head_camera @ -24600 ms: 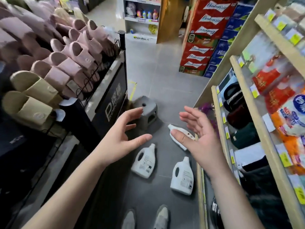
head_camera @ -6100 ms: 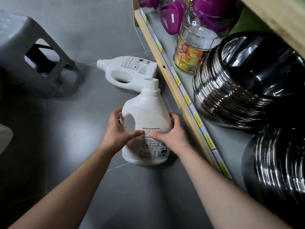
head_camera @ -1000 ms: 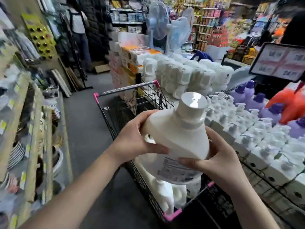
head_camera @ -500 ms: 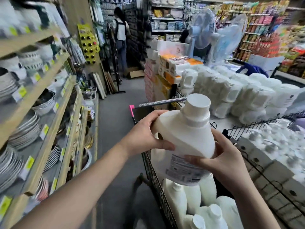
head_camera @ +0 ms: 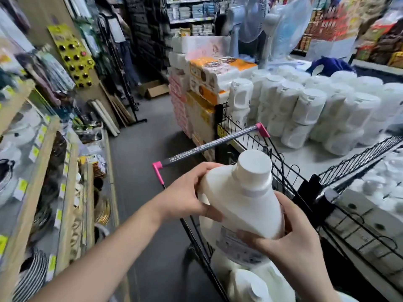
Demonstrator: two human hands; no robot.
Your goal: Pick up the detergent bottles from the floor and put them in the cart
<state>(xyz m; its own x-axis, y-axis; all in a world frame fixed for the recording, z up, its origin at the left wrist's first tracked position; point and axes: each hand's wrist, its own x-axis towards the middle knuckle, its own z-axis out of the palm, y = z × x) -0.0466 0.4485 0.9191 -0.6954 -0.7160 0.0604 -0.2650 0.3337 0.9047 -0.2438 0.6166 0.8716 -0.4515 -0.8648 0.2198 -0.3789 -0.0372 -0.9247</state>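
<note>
Head view, nearest first: the right hand [head_camera: 298, 247] cups the lower label side of a white detergent bottle [head_camera: 242, 205], fingers wrapped and pressed on it; the left hand [head_camera: 187, 192] clamps its shoulder by the handle. Bottle hangs above the cart [head_camera: 281, 162], over another bottle [head_camera: 250, 284] already inside. Cap tilts up and away, long axis near upright. Placing step, I judge: next lower it into free space, then release

Black wire cart [head_camera: 283, 171], white detergent bottles [head_camera: 250, 284] inside
</note>
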